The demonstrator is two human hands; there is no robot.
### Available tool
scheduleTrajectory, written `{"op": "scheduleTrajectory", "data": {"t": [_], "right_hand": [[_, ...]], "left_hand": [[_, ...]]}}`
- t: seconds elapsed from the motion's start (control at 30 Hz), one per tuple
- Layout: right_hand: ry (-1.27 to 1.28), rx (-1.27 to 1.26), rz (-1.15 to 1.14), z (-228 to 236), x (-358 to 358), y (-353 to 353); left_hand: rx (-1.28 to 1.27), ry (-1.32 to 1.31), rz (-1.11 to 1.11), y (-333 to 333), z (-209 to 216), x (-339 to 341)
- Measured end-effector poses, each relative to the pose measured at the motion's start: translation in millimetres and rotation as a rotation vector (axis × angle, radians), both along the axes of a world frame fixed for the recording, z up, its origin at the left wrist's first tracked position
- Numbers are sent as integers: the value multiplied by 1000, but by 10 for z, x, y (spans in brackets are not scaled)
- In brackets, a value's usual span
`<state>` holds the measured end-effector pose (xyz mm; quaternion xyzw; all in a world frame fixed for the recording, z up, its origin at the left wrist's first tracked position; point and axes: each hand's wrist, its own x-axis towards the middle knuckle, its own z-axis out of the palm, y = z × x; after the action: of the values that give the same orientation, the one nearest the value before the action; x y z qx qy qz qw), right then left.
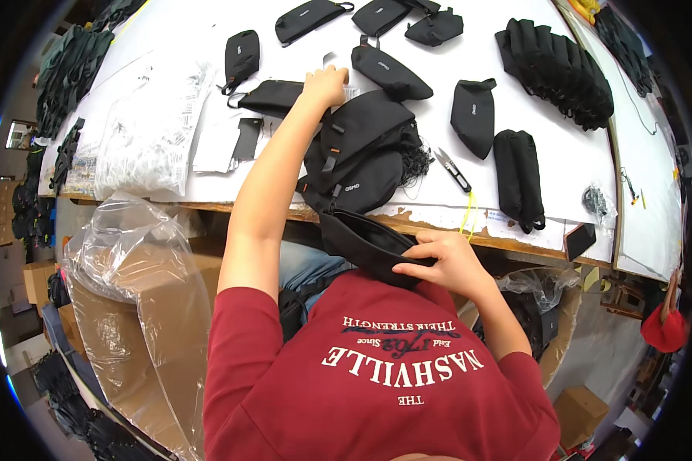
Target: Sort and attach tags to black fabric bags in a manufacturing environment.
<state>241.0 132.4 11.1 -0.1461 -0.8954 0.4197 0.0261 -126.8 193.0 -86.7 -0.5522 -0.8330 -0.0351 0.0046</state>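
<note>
- White paper covers the long work table [207, 180], whose wooden front edge runs across the middle of the view; cardboard boxes lined with clear plastic stand on the floor to the near left [142, 296] and near right.
- Left hand [327, 83] reaches far across the table and rests, fingers curled, on a small pale item beside a flat black pouch [273, 96]; I cannot tell whether it grips the item or only presses on it.
- Right hand [442, 265] sits close to the body at the table's near edge, pinching the rim of a black waist bag [365, 242] that hangs partly off the table.
- Just beyond that bag, a heap of similar black bags [361, 150] lies in the middle of the table, with dark netting at its right side.
- Thread snips [455, 169] lie right of the heap, untouched, and a yellow cord trails over the edge below them.
- 2 rolled black bags [519, 178] stand side by side to the right, and a tight row of more rolled ones [557, 69] fills the far right, which suggests a good share is already finished.
- About 6 single bags lie spread loose along the far side, and clear plastic sleeves [150, 131] are stacked at the left, so plenty appears left to handle.
- Judging by the bag in hand and the unsorted heap, the work looks midway rather than near its end.
</note>
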Motion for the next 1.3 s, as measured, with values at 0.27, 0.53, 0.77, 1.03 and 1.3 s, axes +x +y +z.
{"op": "scheduleTrajectory", "data": {"t": [0.27, 0.53, 0.77, 1.03, 1.3], "right_hand": [[157, 264, -10, 106, 17, 266], [335, 500, -36, 289, -192, 532], [384, 555, -96, 251, -343, 469], [349, 500, -22, 87, -297, 452], [282, 444, -39, 70, -127, 430]], "left_hand": [[542, -554, 31, -290, 511, 288], [484, -615, -342, -1259, 1324, 1281], [606, -672, -346, -1382, 1122, 1189], [601, -966, -137, -974, 896, 841], [168, -612, -164, -683, 380, 635]]}}
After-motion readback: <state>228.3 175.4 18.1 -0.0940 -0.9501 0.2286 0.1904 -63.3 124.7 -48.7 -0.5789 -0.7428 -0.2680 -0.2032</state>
